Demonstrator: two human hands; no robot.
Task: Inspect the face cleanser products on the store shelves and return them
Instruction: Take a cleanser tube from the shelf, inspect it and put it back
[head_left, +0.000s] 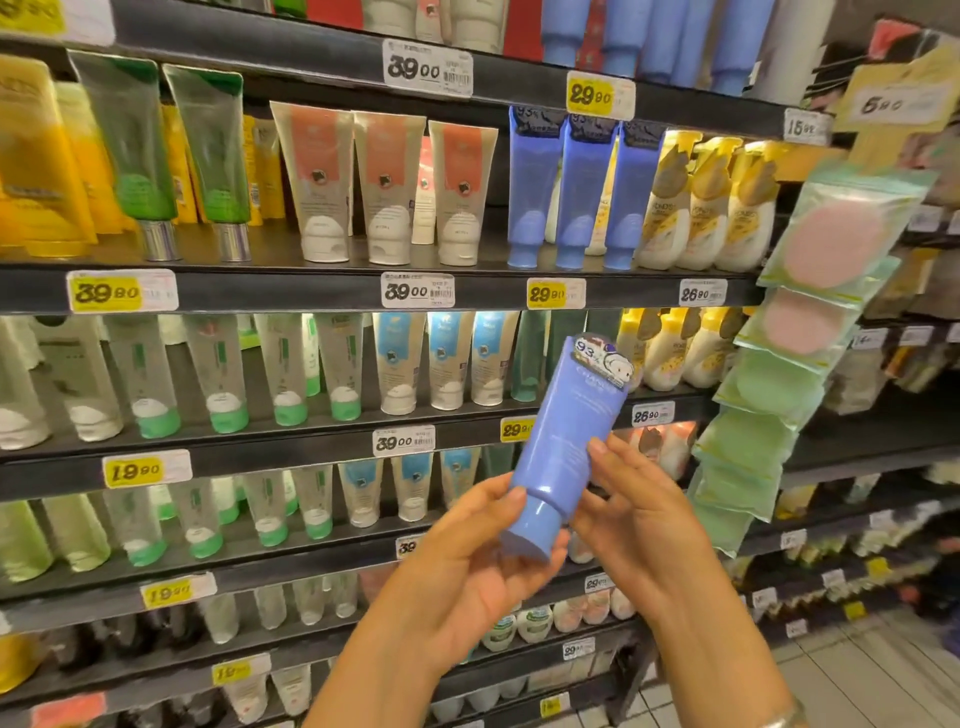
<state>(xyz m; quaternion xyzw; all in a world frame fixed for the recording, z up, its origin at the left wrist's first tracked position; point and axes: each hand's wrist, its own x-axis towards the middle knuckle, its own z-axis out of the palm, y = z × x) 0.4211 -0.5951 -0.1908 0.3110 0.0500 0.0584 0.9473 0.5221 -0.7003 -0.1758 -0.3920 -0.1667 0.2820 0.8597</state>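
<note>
I hold a blue face cleanser tube (569, 447) in front of the shelves, cap down and tilted to the right, with a "93%" sticker at its top. My left hand (467, 551) grips the cap end from the left, thumb on the tube's shoulder. My right hand (644, 514) holds the tube's right side, thumb pressed on its front. Three matching blue tubes (571, 187) stand in a row on the second shelf from the top, above the held tube.
Black shelves (311, 291) carry rows of tubes: yellow and green at left, white-orange (384, 187) in the middle, pump bottles (711, 208) at right. Price tags line the shelf edges. A hanging strip of pink and green puff packs (810, 291) juts out at right.
</note>
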